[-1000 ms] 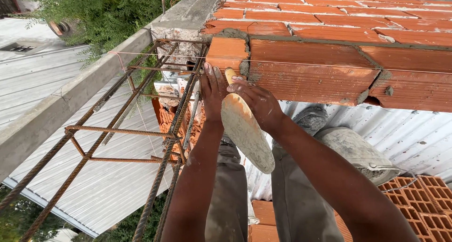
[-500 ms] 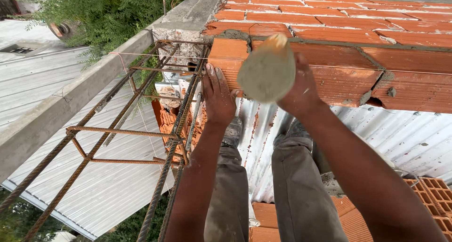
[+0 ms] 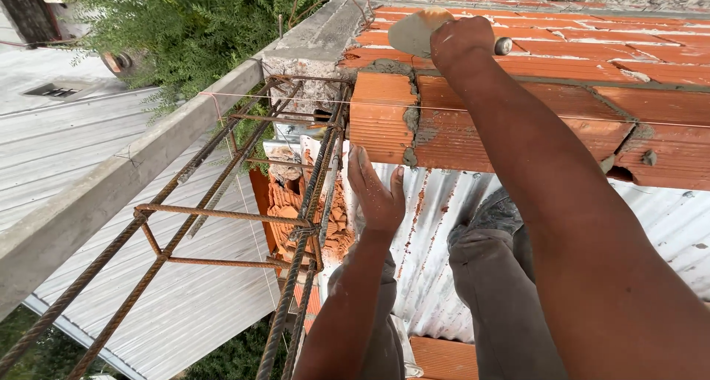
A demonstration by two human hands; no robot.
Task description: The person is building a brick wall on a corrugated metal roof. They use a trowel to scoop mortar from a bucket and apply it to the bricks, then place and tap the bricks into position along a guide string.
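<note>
My right hand [image 3: 462, 43] is shut on a trowel [image 3: 411, 31], whose mortar-smeared blade lies on top of the red brick wall [image 3: 518, 121] near its left end. My left hand [image 3: 377, 191] hangs open just below the wall's end brick [image 3: 379, 117], fingers apart, holding nothing. Grey mortar [image 3: 414, 125] fills the joint beside that end brick. A thin taut string [image 3: 296, 99] runs across the face of the wall.
A rusty rebar cage [image 3: 296, 202] stands just left of the wall's end. A concrete beam [image 3: 111, 188] runs diagonally at left. Corrugated metal roofing [image 3: 192, 306] lies below, with broken bricks [image 3: 296, 210], my legs [image 3: 503, 299] and green foliage [image 3: 200, 25].
My right hand lifted the trowel from the wall's face up onto the top course. My left hand came off the end brick and dropped below it.
</note>
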